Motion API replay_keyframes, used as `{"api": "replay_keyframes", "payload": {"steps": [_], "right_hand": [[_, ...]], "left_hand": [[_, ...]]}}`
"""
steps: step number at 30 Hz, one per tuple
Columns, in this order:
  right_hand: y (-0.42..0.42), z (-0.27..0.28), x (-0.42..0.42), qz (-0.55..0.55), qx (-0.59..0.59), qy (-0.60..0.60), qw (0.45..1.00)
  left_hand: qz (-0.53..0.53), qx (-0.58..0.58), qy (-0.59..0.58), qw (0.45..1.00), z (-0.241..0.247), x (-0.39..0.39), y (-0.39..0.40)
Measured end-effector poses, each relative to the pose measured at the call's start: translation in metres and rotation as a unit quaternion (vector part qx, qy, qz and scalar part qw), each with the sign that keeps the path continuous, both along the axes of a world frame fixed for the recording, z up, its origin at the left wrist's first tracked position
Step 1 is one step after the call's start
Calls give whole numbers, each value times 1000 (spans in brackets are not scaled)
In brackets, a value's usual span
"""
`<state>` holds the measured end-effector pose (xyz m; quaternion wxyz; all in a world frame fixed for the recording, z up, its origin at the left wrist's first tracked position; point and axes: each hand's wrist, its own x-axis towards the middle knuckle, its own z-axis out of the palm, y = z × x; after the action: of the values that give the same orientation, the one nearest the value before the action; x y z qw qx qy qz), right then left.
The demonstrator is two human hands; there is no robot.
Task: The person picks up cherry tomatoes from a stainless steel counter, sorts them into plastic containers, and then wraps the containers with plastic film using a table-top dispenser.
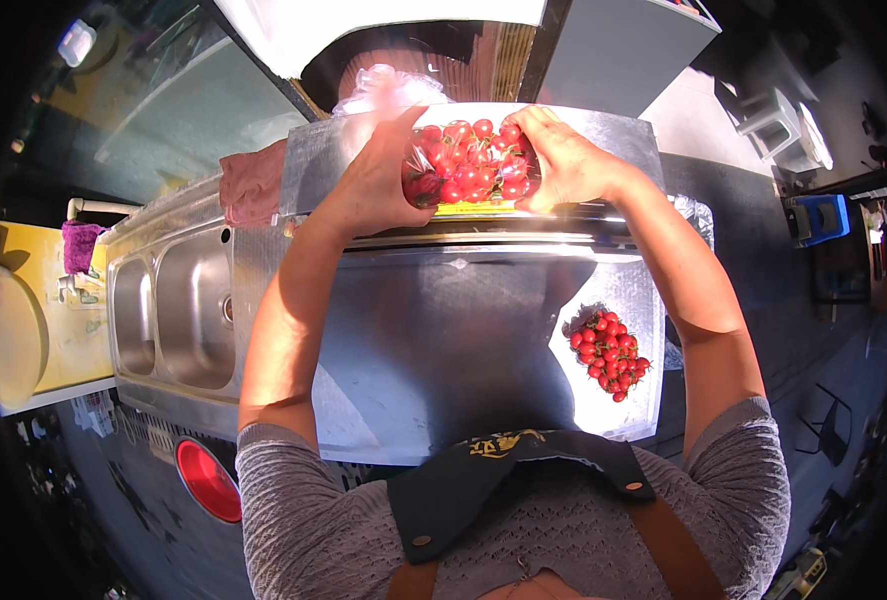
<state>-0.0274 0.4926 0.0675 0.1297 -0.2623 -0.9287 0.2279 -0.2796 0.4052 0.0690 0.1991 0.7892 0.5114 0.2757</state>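
Between my two hands is a pack of red cherry tomatoes [473, 161], with shiny clear plastic film over it. My left hand [378, 178] grips its left end and my right hand [569, 161] its right end, thumbs toward me. The pack is at a raised metal ledge [310, 169], with a yellow strip [473, 208] showing along its near side. Closer to me, a wide, shiny metal work surface [443, 337] slopes or lies flat; I cannot tell which. A second cluster of cherry tomatoes [610, 352] with green stems rests on its sunlit right side.
Left of the work surface is a stainless steel double sink [196, 315]. A reddish-brown cloth [251, 184] lies beside the ledge. Crumpled clear plastic [391, 88] sits behind it. A red basin [207, 480] is low at left; a blue stool [822, 219] stands off to the right.
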Motion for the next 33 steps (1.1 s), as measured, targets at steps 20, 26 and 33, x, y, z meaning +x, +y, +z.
{"api": "replay_keyframes", "payload": {"steps": [20,26,33], "right_hand": [[-68,70,14,-23,-155,-44,987],[-120,17,23,-50,-196,-103,974],[-132,-24,19,-78,-51,-101,990]], "left_hand": [[-13,-80,-56,995,46,7,-69],[-4,-158,-45,986,3,23,-113],[40,-113,-43,992,-38,28,-122]]}}
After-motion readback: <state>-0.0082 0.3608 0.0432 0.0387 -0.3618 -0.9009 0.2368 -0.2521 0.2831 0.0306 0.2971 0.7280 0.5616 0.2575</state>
